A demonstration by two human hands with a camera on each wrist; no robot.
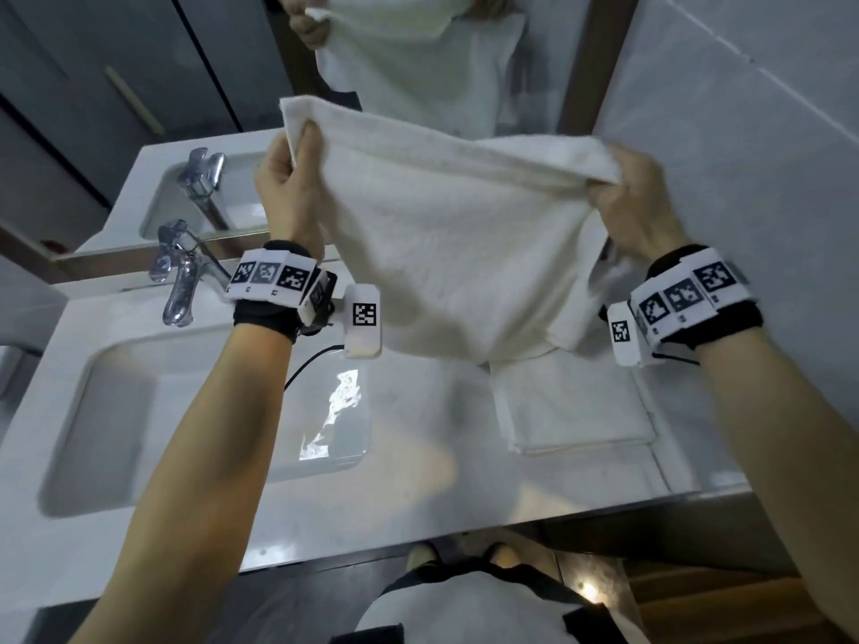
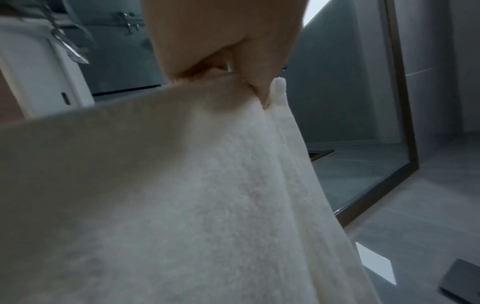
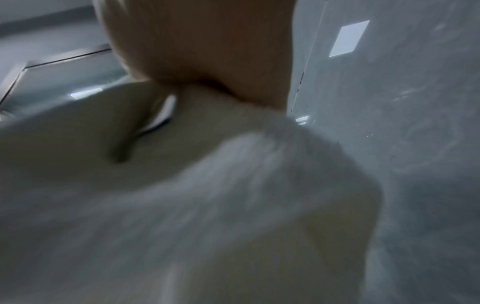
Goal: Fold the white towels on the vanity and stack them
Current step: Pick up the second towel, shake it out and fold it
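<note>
A white towel (image 1: 446, 244) hangs in the air above the vanity, stretched between both hands. My left hand (image 1: 290, 178) pinches its upper left corner, thumb on the near side. My right hand (image 1: 637, 202) grips the bunched upper right corner. In the left wrist view the towel (image 2: 182, 195) drapes down from my left hand (image 2: 249, 82). The right wrist view is blurred, with the towel (image 3: 207, 205) under my right hand (image 3: 207, 61). A folded white towel (image 1: 571, 402) lies flat on the vanity's right side, partly hidden by the hanging one.
A white vanity top (image 1: 418, 504) holds a sunken basin (image 1: 116, 434) at the left with a chrome faucet (image 1: 179, 276) behind it. A mirror (image 1: 139, 109) stands at the back and a grey tiled wall (image 1: 743, 132) closes the right side.
</note>
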